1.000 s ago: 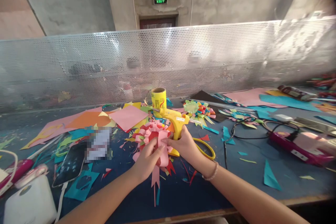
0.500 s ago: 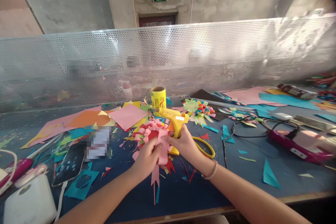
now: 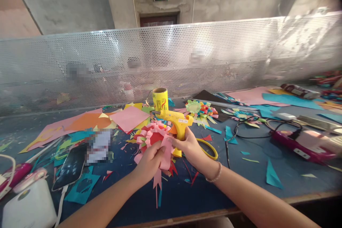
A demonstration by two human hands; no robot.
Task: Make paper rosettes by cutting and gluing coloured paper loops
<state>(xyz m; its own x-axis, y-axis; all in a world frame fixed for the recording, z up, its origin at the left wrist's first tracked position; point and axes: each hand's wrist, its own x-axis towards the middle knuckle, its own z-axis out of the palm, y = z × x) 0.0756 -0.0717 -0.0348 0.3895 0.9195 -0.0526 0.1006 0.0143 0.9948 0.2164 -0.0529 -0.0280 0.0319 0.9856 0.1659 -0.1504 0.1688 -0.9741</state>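
A pink and red paper flower [image 3: 154,136] with looped petals is held over the blue table [image 3: 240,181]. My left hand [image 3: 149,162] is closed on its lower pink strip from the left. My right hand [image 3: 188,146] pinches the same pink paper from the right and is wrapped round the grip of a yellow glue gun [image 3: 176,119], whose nozzle points left above the flower. Pink and red strips hang below my hands.
A yellow tape roll [image 3: 160,100] stands behind the gun. Yellow scissors [image 3: 210,149], finished paper flowers [image 3: 200,110], coloured sheets [image 3: 128,118], a phone [image 3: 70,166], a black cable [image 3: 248,136], a pink device [image 3: 301,146] and a white box [image 3: 26,206] lie around. A perforated metal screen [image 3: 213,60] closes the back.
My hands and the flower have barely shifted; my left fingers have slid slightly up along the pink strip. The view has tilted a little.
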